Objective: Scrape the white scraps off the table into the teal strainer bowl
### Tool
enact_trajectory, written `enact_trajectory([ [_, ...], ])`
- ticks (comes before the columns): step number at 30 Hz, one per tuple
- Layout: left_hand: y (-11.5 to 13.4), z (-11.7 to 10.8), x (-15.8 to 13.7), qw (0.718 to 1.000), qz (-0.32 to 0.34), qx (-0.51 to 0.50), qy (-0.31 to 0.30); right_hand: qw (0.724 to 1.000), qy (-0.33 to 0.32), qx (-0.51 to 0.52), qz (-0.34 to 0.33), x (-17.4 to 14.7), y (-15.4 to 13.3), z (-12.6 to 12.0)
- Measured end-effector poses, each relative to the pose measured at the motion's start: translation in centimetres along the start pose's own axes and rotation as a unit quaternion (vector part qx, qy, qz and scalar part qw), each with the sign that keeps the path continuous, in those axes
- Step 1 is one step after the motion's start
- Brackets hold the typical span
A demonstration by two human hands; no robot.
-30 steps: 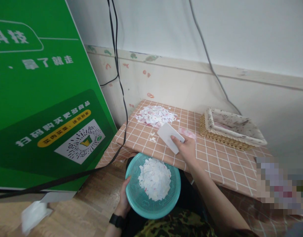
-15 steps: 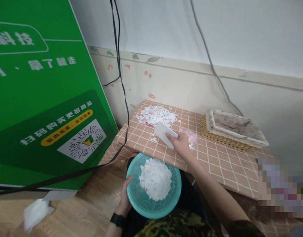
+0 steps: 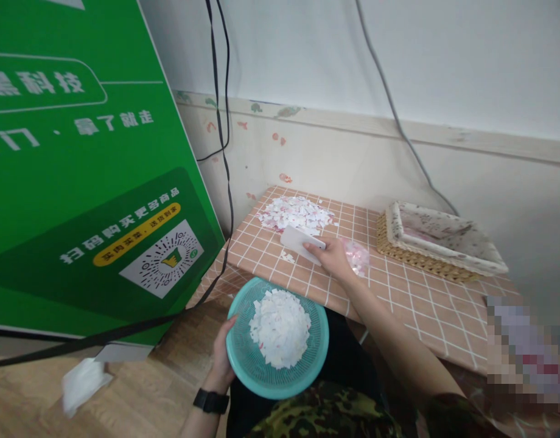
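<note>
I see by soft, even, rather cool light; I cannot tell where it comes from. The wall [image 3: 325,55] is palest at one o'clock and greys toward three. Beneath the bench [image 3: 435,298], toward five o'clock, shade swallows the detail. The pinkish packet [image 3: 358,258] near four catches small glints, while the paper scraps [image 3: 280,328] at six look nearly washed out. My wide view stretches the green panel [image 3: 88,173] at nine; the white bag [image 3: 84,383] at eight is soft, and coarse pixel blocks [image 3: 526,356] cover four o'clock's edge.
</note>
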State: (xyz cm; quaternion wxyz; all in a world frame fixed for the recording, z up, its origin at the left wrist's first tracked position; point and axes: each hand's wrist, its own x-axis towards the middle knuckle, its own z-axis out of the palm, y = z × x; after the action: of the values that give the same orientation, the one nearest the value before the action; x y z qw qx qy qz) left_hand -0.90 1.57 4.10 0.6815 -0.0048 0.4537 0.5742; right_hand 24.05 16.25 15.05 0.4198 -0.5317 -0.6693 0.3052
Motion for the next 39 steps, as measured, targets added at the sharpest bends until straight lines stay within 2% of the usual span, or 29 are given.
enact_trajectory([
  [6, 1.7, 0.9, -0.2, 1.000, -0.002, 0.017, -0.022, 0.992, -0.076, -0.081, -0.051, -2.3, -1.7, 0.1],
  [12, 1.5, 1.1, -0.2, 1.000, -0.005, 0.012, -0.018, 0.995, -0.052, -0.063, -0.062, -3.7, -1.8, 0.2],
  [17, 1.3, 1.4, -0.3, 1.000, -0.021, -0.003, -0.019, 0.988, -0.112, -0.044, -0.099, -6.1, -2.5, 0.9],
  [21, 1.5, 1.4, -0.4, 1.000, -0.025, -0.001, -0.016, 0.983, -0.151, -0.025, -0.098, -7.8, -3.3, 0.5],
  [24, 1.5, 1.3, -0.4, 1.000, -0.022, 0.002, -0.019, 0.992, -0.091, -0.044, -0.074, -6.9, -2.6, -1.0],
  [28, 0.8, 0.9, -0.1, 1.000, -0.010, -0.001, -0.024, 0.986, 0.085, -0.143, -0.030, -3.7, 0.3, -3.6],
  [30, 0.1, 0.6, 0.1, 1.000, -0.012, 0.001, -0.021, 0.978, 0.132, -0.160, -0.025, -2.6, 1.5, -4.5],
  [35, -2.2, -0.2, 0.7, 0.999, -0.037, 0.013, -0.024, 0.971, 0.130, -0.197, -0.023, -2.4, 2.2, -4.6],
  [39, -3.1, -1.0, 1.5, 0.999, -0.032, 0.010, 0.010, 0.976, 0.106, -0.189, -0.030, -2.6, 2.1, -4.5],
])
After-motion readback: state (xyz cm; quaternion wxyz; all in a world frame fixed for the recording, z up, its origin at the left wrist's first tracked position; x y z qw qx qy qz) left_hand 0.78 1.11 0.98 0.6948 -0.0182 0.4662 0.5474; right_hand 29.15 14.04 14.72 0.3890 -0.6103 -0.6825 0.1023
